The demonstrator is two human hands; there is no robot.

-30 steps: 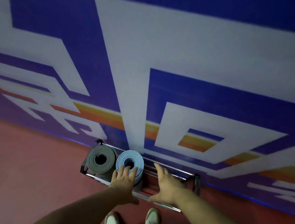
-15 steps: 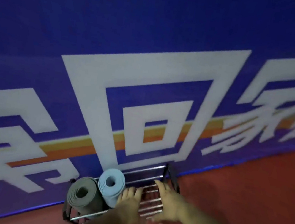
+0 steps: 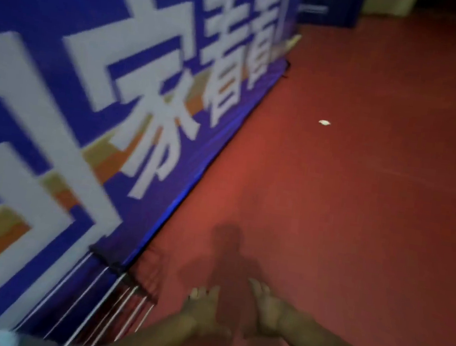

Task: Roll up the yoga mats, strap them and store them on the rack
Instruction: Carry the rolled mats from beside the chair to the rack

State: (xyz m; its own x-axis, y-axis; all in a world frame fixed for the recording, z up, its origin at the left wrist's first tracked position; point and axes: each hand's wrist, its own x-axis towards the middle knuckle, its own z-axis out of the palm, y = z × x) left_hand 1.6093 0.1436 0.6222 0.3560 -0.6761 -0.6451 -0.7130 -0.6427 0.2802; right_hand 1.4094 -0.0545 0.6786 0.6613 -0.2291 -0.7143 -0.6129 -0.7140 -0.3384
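Dim indoor light, heavy motion blur throughout; banner lettering (image 3: 155, 100) smeared, soft shadow (image 3: 227, 259) on red floor (image 3: 362, 189).

Rack (image 3: 108, 299): shiny metal bars. Floor (image 3: 359, 217): matt red. Banner (image 3: 58, 94): smooth blue sheet.

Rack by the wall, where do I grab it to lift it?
Probably grab the rack by a thin bar near its end, coming from the red floor side. The blue wall blocks the back, and the bars look thin enough to wrap fingers round.
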